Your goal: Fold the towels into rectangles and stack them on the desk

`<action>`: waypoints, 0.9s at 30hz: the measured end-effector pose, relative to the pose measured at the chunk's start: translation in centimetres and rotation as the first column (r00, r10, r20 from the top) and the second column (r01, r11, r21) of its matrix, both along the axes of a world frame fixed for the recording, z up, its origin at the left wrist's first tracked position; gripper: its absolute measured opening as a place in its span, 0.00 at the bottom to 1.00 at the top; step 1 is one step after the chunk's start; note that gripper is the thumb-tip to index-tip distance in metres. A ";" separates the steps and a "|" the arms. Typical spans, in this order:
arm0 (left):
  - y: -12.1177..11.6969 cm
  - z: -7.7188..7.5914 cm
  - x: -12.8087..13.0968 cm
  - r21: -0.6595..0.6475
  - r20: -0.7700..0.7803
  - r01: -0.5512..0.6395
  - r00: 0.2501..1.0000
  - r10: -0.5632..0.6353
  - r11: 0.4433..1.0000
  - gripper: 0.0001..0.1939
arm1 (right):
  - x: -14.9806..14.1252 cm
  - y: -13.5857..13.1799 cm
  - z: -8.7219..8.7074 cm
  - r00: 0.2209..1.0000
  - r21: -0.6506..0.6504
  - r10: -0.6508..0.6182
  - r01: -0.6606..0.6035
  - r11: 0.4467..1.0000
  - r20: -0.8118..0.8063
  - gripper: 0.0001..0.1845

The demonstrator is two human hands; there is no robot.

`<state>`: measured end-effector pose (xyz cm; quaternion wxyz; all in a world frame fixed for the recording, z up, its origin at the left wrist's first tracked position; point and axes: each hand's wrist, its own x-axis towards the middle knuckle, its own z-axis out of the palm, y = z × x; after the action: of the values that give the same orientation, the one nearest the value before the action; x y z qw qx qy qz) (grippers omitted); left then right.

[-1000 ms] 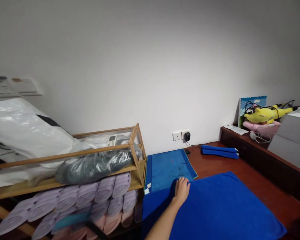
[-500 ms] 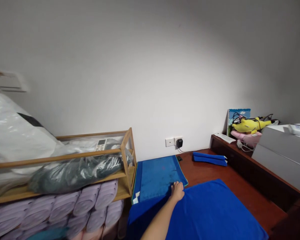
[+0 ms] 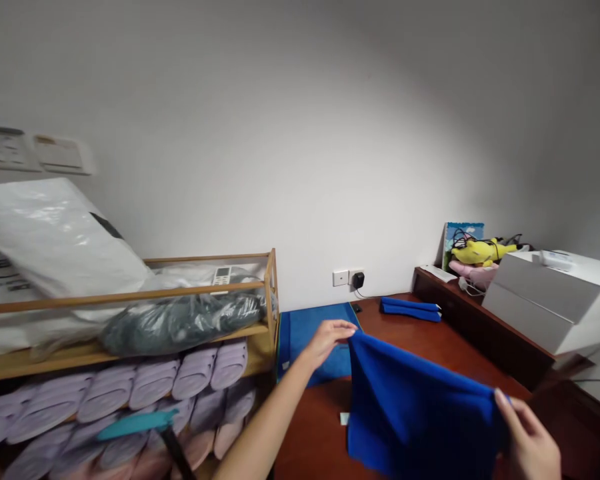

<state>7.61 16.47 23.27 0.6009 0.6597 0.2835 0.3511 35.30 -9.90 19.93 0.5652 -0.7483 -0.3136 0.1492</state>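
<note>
A blue towel (image 3: pixel 420 400) hangs between my two hands, raised off the reddish-brown wooden top. My left hand (image 3: pixel 330 339) pinches its upper left corner, and my right hand (image 3: pixel 527 433) grips the upper right one. The cloth droops in soft folds, with a small white tag (image 3: pixel 345 419) by its left edge. Behind my left hand a second blue towel (image 3: pixel 305 327) lies flat near the wall, partly covered by my forearm. Farther back sits a folded blue cloth (image 3: pixel 410 309).
On the left, a wooden rack (image 3: pixel 271 287) holds bagged items and a remote control (image 3: pixel 222 277) above rows of lilac slippers (image 3: pixel 155 380). A black plug (image 3: pixel 359 280) sits in the wall socket. White boxes (image 3: pixel 535 300) and a yellow plush toy (image 3: pixel 480 252) occupy the right ledge.
The blue towel lay spread on the wooden top under one hand; now both hands hold it up by its corners. My right hand has come into view.
</note>
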 end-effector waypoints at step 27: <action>-5.7 7.4 -13.4 0.223 0.012 -0.444 0.891 0.453 0.868 0.21 | -2.4 10.4 8.9 0.890 0.209 0.452 -0.453 0.867 0.053 0.32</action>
<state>-5.80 10.76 30.65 0.4202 0.6452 0.4007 0.4965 32.93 0.51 28.87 0.5918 -0.5885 -0.4950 0.2418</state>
